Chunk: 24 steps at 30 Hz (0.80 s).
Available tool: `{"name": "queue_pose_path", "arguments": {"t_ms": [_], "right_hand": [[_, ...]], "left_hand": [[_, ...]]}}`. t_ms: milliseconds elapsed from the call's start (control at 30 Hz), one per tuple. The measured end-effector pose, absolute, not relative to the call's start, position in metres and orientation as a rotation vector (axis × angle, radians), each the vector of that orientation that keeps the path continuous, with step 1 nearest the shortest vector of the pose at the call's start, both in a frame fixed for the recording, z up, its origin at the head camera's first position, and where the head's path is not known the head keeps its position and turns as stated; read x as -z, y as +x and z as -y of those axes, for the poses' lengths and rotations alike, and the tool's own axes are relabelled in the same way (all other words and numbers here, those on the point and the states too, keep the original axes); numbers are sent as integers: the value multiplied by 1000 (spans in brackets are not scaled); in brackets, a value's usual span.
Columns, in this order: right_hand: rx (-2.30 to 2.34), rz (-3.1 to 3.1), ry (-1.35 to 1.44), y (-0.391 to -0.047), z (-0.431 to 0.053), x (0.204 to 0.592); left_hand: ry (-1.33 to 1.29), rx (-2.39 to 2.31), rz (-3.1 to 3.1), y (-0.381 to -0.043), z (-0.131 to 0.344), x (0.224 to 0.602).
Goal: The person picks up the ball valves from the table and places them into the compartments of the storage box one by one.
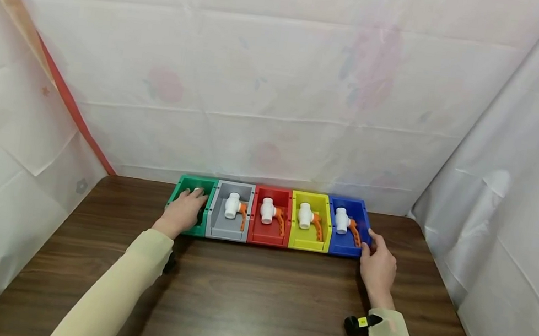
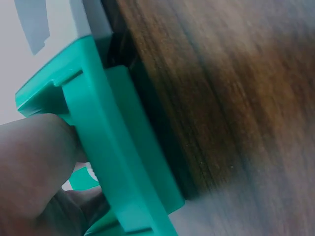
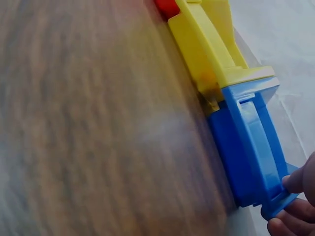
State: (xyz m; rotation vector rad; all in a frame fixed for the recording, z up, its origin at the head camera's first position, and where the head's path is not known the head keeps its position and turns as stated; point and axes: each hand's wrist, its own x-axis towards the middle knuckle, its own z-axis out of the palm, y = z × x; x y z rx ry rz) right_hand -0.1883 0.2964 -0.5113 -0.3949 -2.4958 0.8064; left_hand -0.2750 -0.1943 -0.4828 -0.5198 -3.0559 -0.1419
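Five joined bins stand in a row. My left hand [image 1: 183,211] reaches down into the green bin [image 1: 200,229] at the left end, its fingers around a mostly hidden white valve [image 2: 92,172]. A sliver of that white part shows by the fingertips in the head view. At the right end, my right hand [image 1: 378,263] pinches the side rim of the blue bin [image 1: 347,250], thumb on the inner side and fingers outside. Inside the blue bin lies a white ball valve [image 1: 341,220] with an orange lever.
Between the end bins are a grey bin [image 1: 227,234], a red bin [image 1: 267,240] and a yellow bin [image 1: 308,244], each with a similar orange-levered valve. The row sits near the back of the brown wooden table [image 1: 254,299]. White patterned sheets [image 1: 279,80] hang behind and beside it.
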Motion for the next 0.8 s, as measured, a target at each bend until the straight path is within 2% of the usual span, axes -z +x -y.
{"name": "queue_pose_path", "arguments": {"t_ms": [333,533,800], "right_hand": [[-801,2508,-415,-188,-301,496],[-822,2456,-381,-181,-295,492],[-811,2431,-142,-168,-272,488]], "left_hand": [[-486,363,2898,-259,187,458],[-427,472,2720,-236,182,448],[-403,526,2624,-203,166,446]]}}
